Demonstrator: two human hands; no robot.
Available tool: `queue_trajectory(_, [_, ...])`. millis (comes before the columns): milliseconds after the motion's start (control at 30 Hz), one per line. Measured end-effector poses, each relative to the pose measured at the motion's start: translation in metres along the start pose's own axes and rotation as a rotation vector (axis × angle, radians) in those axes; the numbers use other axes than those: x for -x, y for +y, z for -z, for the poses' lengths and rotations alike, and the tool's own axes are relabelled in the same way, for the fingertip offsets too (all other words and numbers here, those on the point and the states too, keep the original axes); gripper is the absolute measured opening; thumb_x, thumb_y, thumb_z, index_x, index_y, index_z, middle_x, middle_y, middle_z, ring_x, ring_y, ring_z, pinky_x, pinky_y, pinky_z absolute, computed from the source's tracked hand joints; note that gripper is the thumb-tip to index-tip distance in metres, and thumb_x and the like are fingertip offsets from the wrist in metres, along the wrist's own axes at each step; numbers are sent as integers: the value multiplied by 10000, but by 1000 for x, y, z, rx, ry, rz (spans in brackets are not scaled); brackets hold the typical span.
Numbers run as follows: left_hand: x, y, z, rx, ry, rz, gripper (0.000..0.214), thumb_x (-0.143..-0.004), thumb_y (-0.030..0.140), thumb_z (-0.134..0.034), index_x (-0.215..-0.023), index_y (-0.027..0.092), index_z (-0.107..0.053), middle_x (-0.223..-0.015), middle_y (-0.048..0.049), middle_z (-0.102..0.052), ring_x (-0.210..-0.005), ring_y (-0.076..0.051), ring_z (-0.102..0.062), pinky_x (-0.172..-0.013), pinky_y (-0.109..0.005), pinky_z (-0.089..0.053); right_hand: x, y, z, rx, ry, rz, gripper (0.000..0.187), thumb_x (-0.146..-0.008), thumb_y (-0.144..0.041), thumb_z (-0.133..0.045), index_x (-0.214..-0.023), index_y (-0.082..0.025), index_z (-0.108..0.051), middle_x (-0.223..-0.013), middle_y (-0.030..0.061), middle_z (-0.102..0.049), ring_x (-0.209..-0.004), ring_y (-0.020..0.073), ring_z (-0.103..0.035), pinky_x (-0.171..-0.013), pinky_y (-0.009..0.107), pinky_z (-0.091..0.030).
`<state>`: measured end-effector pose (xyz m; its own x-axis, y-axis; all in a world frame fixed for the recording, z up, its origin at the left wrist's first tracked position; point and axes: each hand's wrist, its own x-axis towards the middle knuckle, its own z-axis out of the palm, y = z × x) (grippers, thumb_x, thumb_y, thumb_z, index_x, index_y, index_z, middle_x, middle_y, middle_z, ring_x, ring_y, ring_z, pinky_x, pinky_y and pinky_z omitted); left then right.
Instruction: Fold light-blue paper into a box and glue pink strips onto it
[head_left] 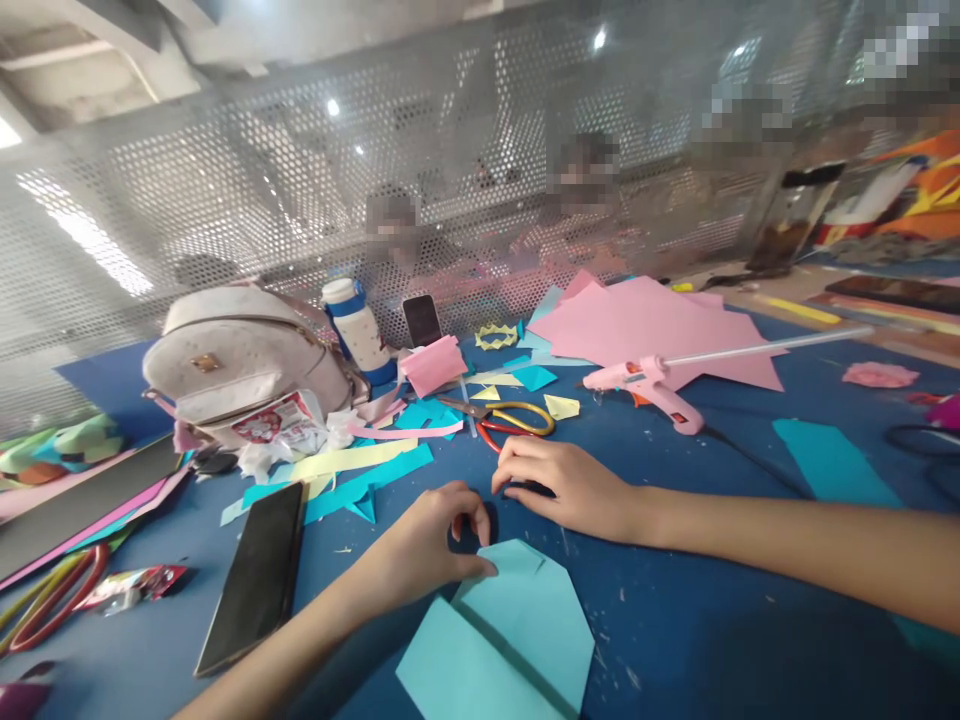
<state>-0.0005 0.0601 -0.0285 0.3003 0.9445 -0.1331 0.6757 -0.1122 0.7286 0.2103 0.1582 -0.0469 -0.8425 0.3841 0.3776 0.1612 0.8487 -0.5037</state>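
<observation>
A folded light-blue paper lies on the blue table near me. My left hand is curled at the paper's far edge, thumb pressing on its top left corner. My right hand rests just beyond the paper, fingers bent down onto the tabletop, with nothing visible in them. Yellow and red-handled scissors lie just past my right hand.
A pink glue gun lies on pink paper sheets at the back right. A black phone lies left of my arm. A white backpack, a bottle, paper scraps and a perforated metal screen stand behind.
</observation>
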Motion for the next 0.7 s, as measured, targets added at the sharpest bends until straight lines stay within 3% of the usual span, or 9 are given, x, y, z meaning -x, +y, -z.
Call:
queue_trajectory(233, [6,11,-2,49,59,-14,104,-718,124,-724,-752,177,-642,-705,38,-631,-657,-119,-583,-624,-215,-452,6,-24,3,-55,-111,74,250,-947,-398,-590,-836,-182,-653,-788,12,-631,-753,158,-576,-695,267,-415])
queue_trajectory(400, [14,16,4,29,251,-102,27,-784,161,-683,-775,178,-665,-750,19,-659,-705,-123,-578,-694,-227,-445,6,-30,5,-133,61,19,67,-904,-239,-621,-891,-181,-652,-829,-2,-646,-703,122,-546,-645,241,-395])
queue_trajectory(533, [24,23,5,-9,406,-176,46,-814,150,-644,-793,177,-675,-793,2,-675,-736,-135,-583,-723,-244,-447,6,-34,9,-183,154,8,93,-906,-268,-632,-887,-179,-648,-832,5,-658,-691,118,-543,-636,236,-423])
queue_trajectory(700, [29,31,1,-54,465,-270,73,-837,149,-649,-791,187,-690,-797,-6,-689,-731,-148,-592,-712,-259,-455,10,-46,10,-169,216,53,92,-905,-263,-628,-871,-179,-636,-817,13,-648,-708,123,-540,-644,243,-434])
